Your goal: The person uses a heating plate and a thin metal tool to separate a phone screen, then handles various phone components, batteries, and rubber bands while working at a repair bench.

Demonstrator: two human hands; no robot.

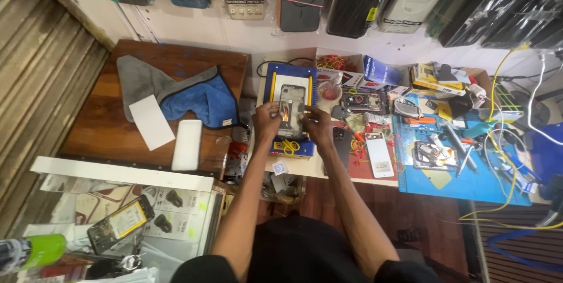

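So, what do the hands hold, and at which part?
Both hold the opened phone lying on the blue pad: the left hand at its lower left edge, the right hand at its lower right edge.

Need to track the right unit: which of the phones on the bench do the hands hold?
The opened phone on the blue-and-yellow plate, between left hand and right hand. The white phone lies untouched, right.

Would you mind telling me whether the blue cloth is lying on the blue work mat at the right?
No, the blue cloth lies on the brown wooden table at the left, well apart from the blue work mat.
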